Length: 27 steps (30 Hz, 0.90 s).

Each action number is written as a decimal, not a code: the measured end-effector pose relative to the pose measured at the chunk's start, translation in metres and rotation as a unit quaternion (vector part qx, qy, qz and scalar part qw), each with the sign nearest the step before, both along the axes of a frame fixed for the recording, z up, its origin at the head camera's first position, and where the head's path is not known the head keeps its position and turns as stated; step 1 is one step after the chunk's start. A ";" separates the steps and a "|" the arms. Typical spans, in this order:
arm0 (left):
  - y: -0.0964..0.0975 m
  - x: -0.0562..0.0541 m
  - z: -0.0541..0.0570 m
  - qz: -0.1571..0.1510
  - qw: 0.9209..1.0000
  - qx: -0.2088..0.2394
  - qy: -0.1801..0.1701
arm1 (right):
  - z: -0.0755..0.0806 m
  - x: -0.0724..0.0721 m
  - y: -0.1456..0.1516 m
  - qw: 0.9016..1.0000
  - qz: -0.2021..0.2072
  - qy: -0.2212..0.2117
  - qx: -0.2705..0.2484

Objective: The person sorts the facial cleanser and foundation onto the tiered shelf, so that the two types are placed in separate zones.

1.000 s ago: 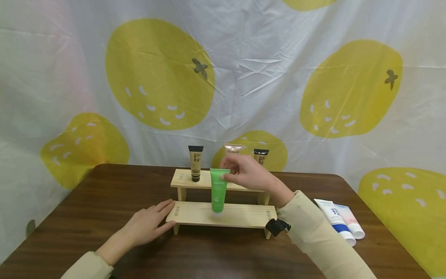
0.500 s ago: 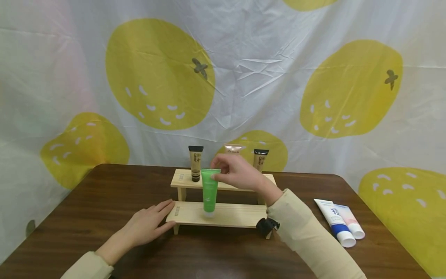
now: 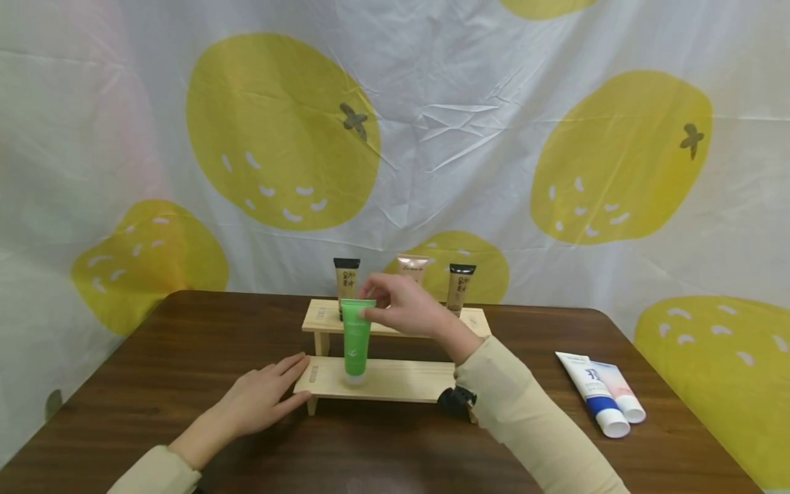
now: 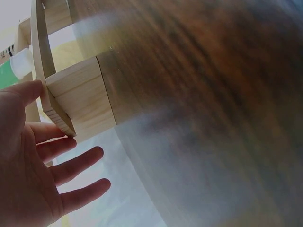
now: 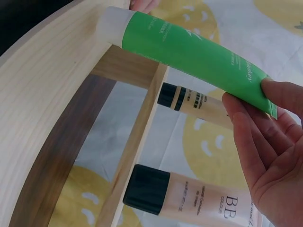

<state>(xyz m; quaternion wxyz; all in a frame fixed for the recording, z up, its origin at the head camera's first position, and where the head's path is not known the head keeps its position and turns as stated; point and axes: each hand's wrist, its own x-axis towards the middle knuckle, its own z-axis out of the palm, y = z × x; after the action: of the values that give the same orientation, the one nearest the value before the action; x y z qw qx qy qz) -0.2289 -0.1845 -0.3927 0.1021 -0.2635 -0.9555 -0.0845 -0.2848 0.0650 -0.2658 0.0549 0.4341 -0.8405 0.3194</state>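
Note:
My right hand [image 3: 404,305] pinches the flat top end of a green squeeze tube [image 3: 356,337] between thumb and fingers. The tube hangs upright, its white cap [image 5: 113,26] down, at the left part of the lower shelf of a wooden two-step display stand [image 3: 407,381]. Whether the cap touches the board cannot be told. My left hand [image 3: 262,394] rests against the left end of that lower shelf. In the left wrist view its thumb and forefinger touch the board's edges [image 4: 45,71], the other fingers extended and apart.
On the upper shelf stand a gold tube with black ends [image 3: 347,281], a pinkish BB cream tube [image 5: 203,198] partly behind my right hand, and another gold-and-black tube [image 3: 459,288]. Two white tubes [image 3: 595,391] lie overlapping on the brown table [image 3: 247,329] at right. A fruit-print curtain [image 3: 457,158] hangs behind.
My right hand has moved left along the lower shelf, carrying the green squeeze tube, which now overlaps the left gold tube in view. My left hand stays where it was.

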 end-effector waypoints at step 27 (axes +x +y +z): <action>0.001 0.000 0.000 0.008 1.000 0.004 -0.012 | -0.007 0.002 -0.023 0.999 -0.014 0.040 0.031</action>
<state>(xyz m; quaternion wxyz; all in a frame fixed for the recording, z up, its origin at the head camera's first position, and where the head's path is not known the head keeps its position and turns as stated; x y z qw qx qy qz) -0.2285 -0.1838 -0.3928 0.0925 -0.2540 -0.9585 -0.0906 -0.2830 0.0423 -0.2726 0.0799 0.4363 -0.8531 0.2747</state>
